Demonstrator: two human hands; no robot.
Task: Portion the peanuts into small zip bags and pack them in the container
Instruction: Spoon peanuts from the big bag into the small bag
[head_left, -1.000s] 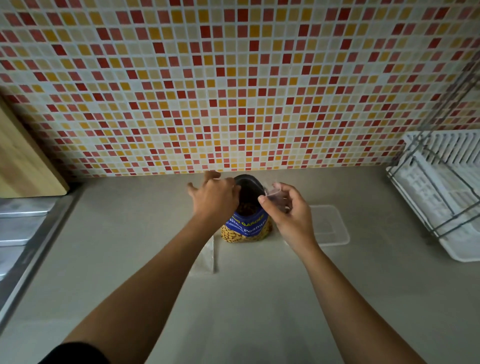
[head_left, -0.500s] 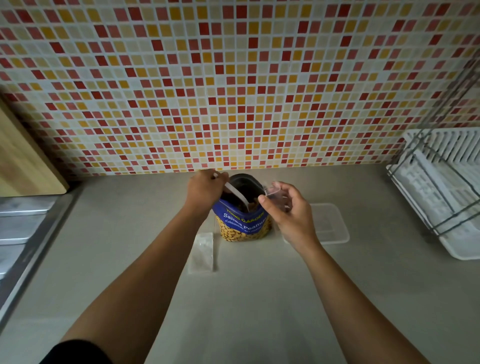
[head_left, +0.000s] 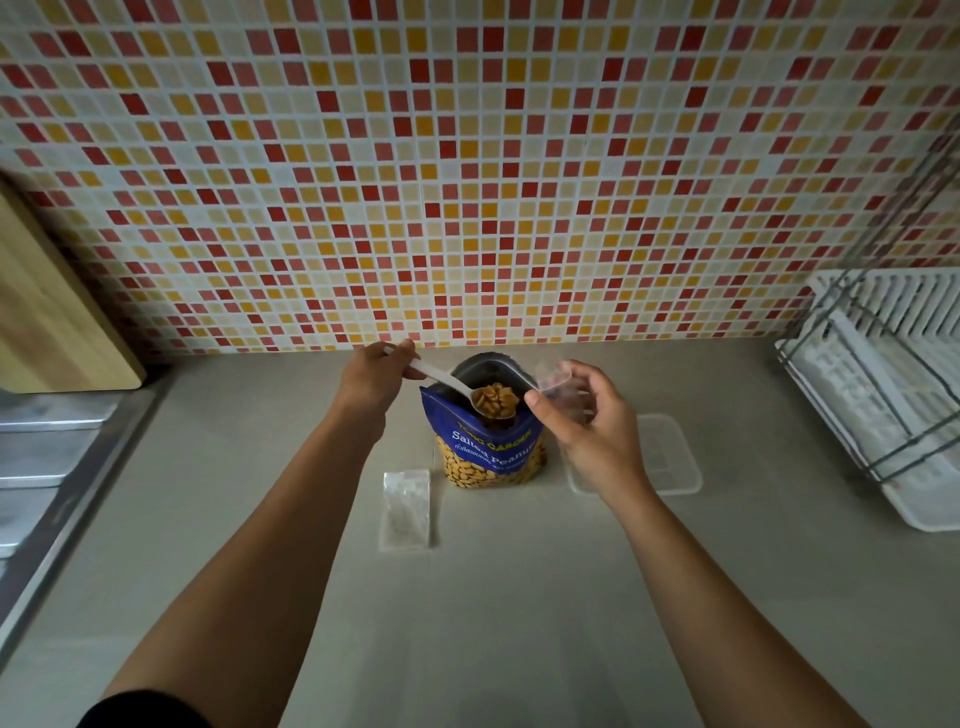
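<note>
Spoon (head_left: 451, 383) is now up out of the peanut bag (head_left: 488, 441) w/ a full load of peanuts (head_left: 497, 399); half a sec ago its bowl was down inside the bag. Left hand (head_left: 375, 378) is clamped on the handle, bowl level just above the bag mouth. Right hand (head_left: 589, 423) pinches a small clear zip bag (head_left: 555, 383) just beside the spoon, fingers closed on it; can't tell if its mouth is open. So scooping is done and the pour comes next, prob a short move right. Spare zip bags (head_left: 407, 509) lie flat left of the peanut bag. Container (head_left: 670, 457) sits on the counter (head_left: 467, 597) behind the right hand, looks empty, so packing hasn't begun.
</note>
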